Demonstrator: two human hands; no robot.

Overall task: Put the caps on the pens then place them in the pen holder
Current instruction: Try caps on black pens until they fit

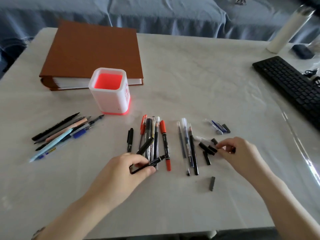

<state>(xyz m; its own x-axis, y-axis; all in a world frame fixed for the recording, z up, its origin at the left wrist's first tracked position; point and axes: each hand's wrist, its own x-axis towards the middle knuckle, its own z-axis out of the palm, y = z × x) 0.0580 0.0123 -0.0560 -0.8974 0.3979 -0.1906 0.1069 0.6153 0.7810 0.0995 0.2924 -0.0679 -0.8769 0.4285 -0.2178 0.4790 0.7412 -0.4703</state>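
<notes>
A white pen holder (110, 101) with a red inside stands left of centre, with no pens in it. My left hand (124, 172) grips an uncapped black pen (152, 162) at the near end of the middle bunch of pens (152, 135). My right hand (237, 151) pinches a small black cap (225, 149) among several loose black caps (207, 149). Another bunch of uncapped pens (64, 134) lies to the left. Three slim pens (188, 146) lie right of the middle bunch. One dark cap (212, 183) lies alone nearer me.
A brown binder (93, 52) lies behind the holder. A black keyboard (290, 87) sits at the right edge, a white bottle (287, 30) behind it. Small blue and grey caps (219, 127) lie at mid right. A plastic sheet covers the white table (190, 75).
</notes>
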